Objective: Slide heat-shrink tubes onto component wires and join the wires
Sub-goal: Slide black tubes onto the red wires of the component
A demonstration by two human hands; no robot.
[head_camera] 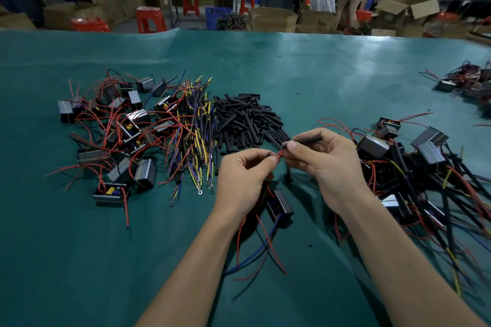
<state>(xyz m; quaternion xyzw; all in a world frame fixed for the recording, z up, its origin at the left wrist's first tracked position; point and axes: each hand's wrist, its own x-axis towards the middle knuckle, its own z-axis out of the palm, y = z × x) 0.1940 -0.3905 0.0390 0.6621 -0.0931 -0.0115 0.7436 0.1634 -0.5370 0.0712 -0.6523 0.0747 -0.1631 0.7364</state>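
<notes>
My left hand (243, 175) pinches the end of a red wire (278, 154) that comes up from a small black component box (281, 204) hanging just below my palm. My right hand (324, 164) pinches a black heat-shrink tube (309, 140) between thumb and fingers, its open end right at the red wire's tip. More red and blue leads (261, 255) trail from the box over the green table cover (292, 71). A heap of loose black tubes (244, 121) lies just beyond my hands.
Left of the tubes lies a bundle of yellow, blue and red terminal wires (191, 135), then a pile of component boxes with red leads (111, 130). Boxes with black tubing fitted (419, 167) lie on the right. Another small pile (467, 82) sits far right. People, stools and cartons stand behind the table.
</notes>
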